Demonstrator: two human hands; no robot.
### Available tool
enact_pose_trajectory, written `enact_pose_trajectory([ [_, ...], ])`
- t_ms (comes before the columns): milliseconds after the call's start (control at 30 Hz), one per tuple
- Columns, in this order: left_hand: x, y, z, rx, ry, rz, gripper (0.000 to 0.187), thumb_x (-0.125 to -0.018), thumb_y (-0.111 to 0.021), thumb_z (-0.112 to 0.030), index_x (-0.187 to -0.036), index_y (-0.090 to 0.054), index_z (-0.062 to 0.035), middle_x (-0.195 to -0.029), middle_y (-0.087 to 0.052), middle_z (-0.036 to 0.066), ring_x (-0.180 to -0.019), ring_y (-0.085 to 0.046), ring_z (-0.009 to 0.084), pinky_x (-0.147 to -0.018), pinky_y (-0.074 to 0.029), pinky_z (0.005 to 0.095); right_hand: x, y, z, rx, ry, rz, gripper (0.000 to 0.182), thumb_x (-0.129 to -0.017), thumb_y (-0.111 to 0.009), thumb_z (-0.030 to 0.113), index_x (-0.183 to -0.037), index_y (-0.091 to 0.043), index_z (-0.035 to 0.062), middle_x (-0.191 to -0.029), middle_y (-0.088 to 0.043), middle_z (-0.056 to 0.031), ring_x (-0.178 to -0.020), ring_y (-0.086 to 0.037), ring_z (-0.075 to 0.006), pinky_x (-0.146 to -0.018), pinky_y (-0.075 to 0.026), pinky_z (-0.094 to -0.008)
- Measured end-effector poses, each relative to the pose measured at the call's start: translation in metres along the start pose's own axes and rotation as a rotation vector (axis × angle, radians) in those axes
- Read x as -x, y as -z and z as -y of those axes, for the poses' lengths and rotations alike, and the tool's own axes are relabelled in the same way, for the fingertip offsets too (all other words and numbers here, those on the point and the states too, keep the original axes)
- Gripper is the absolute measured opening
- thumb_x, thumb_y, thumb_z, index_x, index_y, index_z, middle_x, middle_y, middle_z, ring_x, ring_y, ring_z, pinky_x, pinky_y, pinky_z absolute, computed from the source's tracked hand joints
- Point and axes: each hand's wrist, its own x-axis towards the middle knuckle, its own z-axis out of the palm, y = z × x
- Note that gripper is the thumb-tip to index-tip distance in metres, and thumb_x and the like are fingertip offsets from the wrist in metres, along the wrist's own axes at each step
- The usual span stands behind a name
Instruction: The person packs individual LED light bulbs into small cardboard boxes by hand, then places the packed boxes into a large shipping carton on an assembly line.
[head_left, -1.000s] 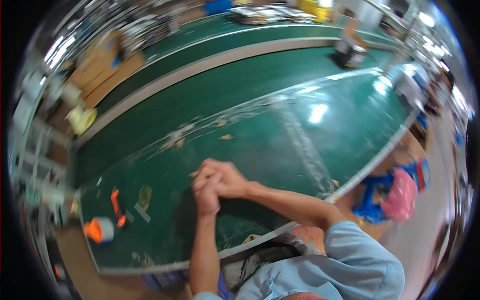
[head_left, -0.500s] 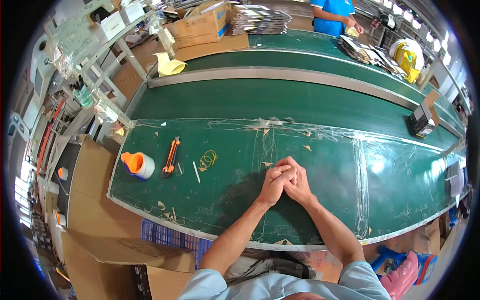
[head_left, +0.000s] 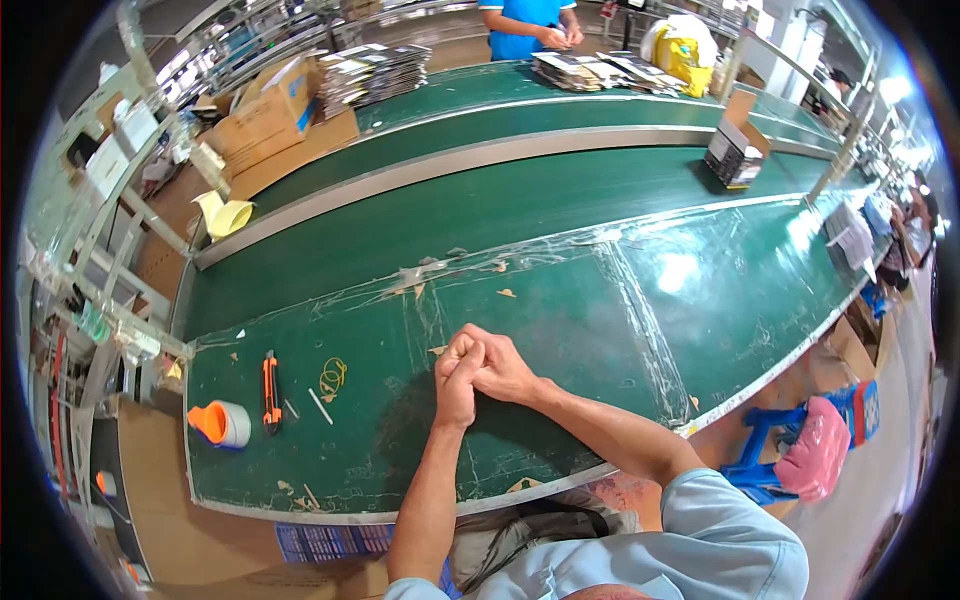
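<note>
My left hand (head_left: pixel 457 393) and my right hand (head_left: pixel 505 371) are clasped together, fingers wrapped round each other, over the green work table (head_left: pixel 560 350). No object shows between them. Left of the hands lie loops of thin yellow band (head_left: pixel 334 374), a short white stick (head_left: pixel 320 407) and an orange and black box cutter (head_left: pixel 271 393). Farther left is a roll of tape (head_left: pixel 233 425) with an orange piece at its side. Scraps of brown paper and strips of clear tape are stuck about the tabletop.
Behind the table runs a green conveyor belt (head_left: pixel 400 235) with a small open box (head_left: pixel 735 158) on it. Stacks of flat cardboard (head_left: pixel 375 78) and a large carton (head_left: pixel 262 115) stand beyond. Across the way is a person in blue (head_left: pixel 520 22). A blue stool (head_left: pixel 760 450) stands at right.
The view has turned to the right, so the table and everything on it sit farther left in the picture. Both hands stay clasped together.
</note>
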Motion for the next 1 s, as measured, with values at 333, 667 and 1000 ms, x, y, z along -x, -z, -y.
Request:
enact_pose_trajectory([
  [333, 0.002, -0.006, -0.006, -0.048, 0.030, -0.054, 0.037, -0.109, -0.064, -0.021, -0.075, -0.053, -0.0115, -0.080, -0.048, -0.009, -0.075, -0.040, 0.0017, -0.067, -0.031, 0.0236, 0.000, -0.001, 0.001, 0.035, 0.061, -0.035, 0.021, -0.089, -0.068, 0.016, -0.104, -0.062, 0.0018, -0.088, -0.071, -0.0153, -0.079, -0.070, -0.0300, -0.074, -0.056, -0.0397],
  [667, 0.001, -0.005, -0.007, -0.058, -0.021, -0.011, 0.040, -0.110, -0.061, -0.021, -0.073, -0.048, -0.0124, -0.078, -0.044, -0.009, -0.073, -0.037, 0.0040, -0.066, -0.031, 0.0262, 0.001, 0.001, 0.004, 0.057, 0.058, -0.016, 0.024, -0.091, -0.070, 0.015, -0.110, -0.064, 0.0016, -0.091, -0.072, -0.0136, -0.083, -0.070, -0.0226, -0.075, -0.057, -0.0374],
  [1000, 0.003, -0.009, -0.007, -0.058, 0.002, -0.044, 0.037, -0.109, -0.064, -0.018, -0.075, -0.051, -0.0109, -0.080, -0.049, -0.008, -0.075, -0.041, 0.0034, -0.069, -0.034, 0.0242, 0.001, -0.001, 0.012, 0.048, 0.039, -0.040, 0.023, -0.091, -0.072, 0.019, -0.101, -0.062, 0.0016, -0.089, -0.073, -0.0148, -0.081, -0.073, -0.0303, -0.075, -0.057, -0.0395],
])
